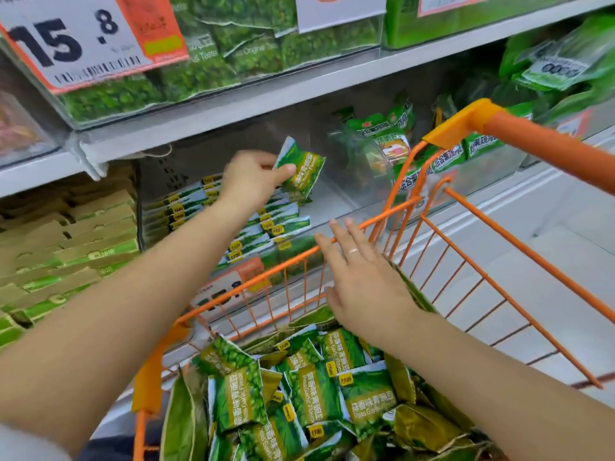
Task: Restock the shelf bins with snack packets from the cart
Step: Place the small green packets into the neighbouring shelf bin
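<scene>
The left hand (251,176), just left of the frame's centre, pinched a green snack packet (301,169) by its upper corner between thumb and curled fingers. The packet hung tilted inside the clear shelf bin (336,194) on the middle shelf, above the rows of matching packets (266,224) already stacked on edge there. The right hand (361,279), right of centre, was spread flat with straight fingers and held nothing; a ring (352,251) showed on one finger. Its fingertips reached over the far rim of the orange wire cart (466,261); whether they touched the wire could not be told.

Below the hands, at the bottom centre of the frame, the cart basket held a loose heap of green packets (319,390) printed "Peas Garlic Flavor", lying at all angles. The orange cart handle (549,144) ran across the right side of the frame.

Further out, to the right of the bin, another clear bin held different green packets (386,141) with a red mark. At the left edge, stacked brown and green cartons (66,241) filled the lower shelf. On the upper shelf, across the top of the frame, clear bins were packed with green pea packets (233,51), and a white and orange price tag (83,38) reading 15.8 hung at the upper left. A pale tiled floor (549,261) showed at the right.
</scene>
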